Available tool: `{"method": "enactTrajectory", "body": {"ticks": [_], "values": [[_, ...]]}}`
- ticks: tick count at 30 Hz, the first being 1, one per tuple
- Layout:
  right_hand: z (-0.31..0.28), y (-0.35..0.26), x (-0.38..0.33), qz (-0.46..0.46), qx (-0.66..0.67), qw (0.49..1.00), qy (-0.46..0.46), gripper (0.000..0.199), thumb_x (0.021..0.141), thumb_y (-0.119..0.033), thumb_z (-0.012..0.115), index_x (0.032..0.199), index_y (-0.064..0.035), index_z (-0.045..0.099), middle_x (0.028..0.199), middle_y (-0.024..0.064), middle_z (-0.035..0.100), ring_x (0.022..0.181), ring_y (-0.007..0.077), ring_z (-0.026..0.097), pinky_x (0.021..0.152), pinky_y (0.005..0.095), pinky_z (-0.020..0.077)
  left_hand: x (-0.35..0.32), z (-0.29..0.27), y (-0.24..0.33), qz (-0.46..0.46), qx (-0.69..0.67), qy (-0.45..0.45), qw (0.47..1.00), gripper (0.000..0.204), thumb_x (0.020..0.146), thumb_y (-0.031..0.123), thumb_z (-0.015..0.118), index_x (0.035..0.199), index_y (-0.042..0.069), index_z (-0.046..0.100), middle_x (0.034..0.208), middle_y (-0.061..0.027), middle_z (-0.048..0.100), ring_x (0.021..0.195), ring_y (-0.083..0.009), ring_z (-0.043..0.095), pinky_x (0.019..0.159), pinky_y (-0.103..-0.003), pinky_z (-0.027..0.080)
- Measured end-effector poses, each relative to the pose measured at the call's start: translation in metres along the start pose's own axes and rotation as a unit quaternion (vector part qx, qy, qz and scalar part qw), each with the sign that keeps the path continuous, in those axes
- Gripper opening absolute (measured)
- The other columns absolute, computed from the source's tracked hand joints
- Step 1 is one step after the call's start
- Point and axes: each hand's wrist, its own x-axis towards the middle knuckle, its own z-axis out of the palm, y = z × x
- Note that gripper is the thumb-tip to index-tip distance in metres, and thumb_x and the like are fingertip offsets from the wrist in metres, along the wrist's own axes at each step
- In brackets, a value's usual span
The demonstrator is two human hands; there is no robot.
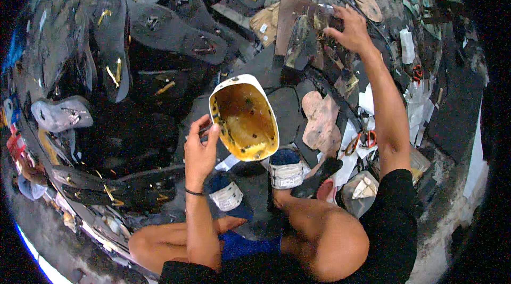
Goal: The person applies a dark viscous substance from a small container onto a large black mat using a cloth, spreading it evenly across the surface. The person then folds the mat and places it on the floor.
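Observation:
My left hand [201, 148] is closed on the left rim of a white oval tub [245, 119], tilted so its inside shows. Amber-yellow, glue-like residue with dark specks coats the tub's inner walls. Further off to the right, my right hand [351, 28] is stretched out with thumb and fingers apart, and nothing shows between them. It hovers by a brown sheet [290, 10] and a dark, crusted clutter of scraps [319, 39] whose pieces I cannot make out. Pink sole-shaped pieces [319, 122] lie to the right of the tub.
Several black soles [175, 28] with yellowish strips pile up at the left. Orange-handled scissors [362, 141] lie among white paper scraps at the right, near a clear plastic container [359, 193]. My sandalled feet [287, 169] are just below the tub.

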Motion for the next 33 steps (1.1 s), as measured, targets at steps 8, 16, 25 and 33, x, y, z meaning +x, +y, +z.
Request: {"method": "enactTrajectory", "body": {"ticks": [8,16,25,33], "values": [[0.019,0.0,-0.021,0.061,0.009,0.99,-0.124,0.073,0.074,-0.04,0.069,0.133,-0.0087,0.04,0.139,0.0195,0.037,0.127,0.0363,0.038,0.104,0.0451,0.032,-0.047,0.021,0.047,0.057,-0.006,0.114,0.992,0.023,0.088,0.016,0.058,0.106,0.002,0.06,0.1,-0.0112,0.061,0.095,-0.025,0.057,0.083,-0.034,0.044],[0.04,-0.022,-0.072,0.489,0.068,0.869,0.014,0.088,0.072,-0.042,0.071,0.135,0.0025,0.028,0.134,0.0236,0.036,0.126,0.0389,0.033,0.102,0.055,0.0295,0.052,0.096,0.129,0.266,0.017,0.049,0.962,0.043,0.086,0.016,0.057,0.121,-0.006,0.044,0.117,-0.0222,0.052,0.109,-0.0375,0.048,0.095,-0.042,0.037],[0.041,0.004,-0.102,0.422,0.163,0.891,0.032,0.076,0.073,-0.039,0.071,0.126,0.0058,0.04,0.127,0.0241,0.044,0.117,0.0376,0.044,0.099,0.0447,0.036,0.135,0.158,0.168,0.096,0.046,-0.145,0.984,0.048,0.079,0.033,0.067,0.112,0.001,0.058,0.098,-0.0192,0.065,0.089,-0.0331,0.063,0.081,-0.04,0.048],[0.019,0.015,-0.146,0.412,0.279,0.862,0.095,0.058,0.078,-0.04,0.065,0.118,0.0007,0.052,0.113,0.0179,0.057,0.109,0.032,0.053,0.093,0.0395,0.0407,0.098,0.091,0.206,-0.087,-0.354,-0.246,0.898,0.029,0.093,0.013,0.051,0.119,0.001,0.049,0.109,-0.0083,0.059,0.095,-0.0183,0.06,0.074,-0.034,0.057]]}}
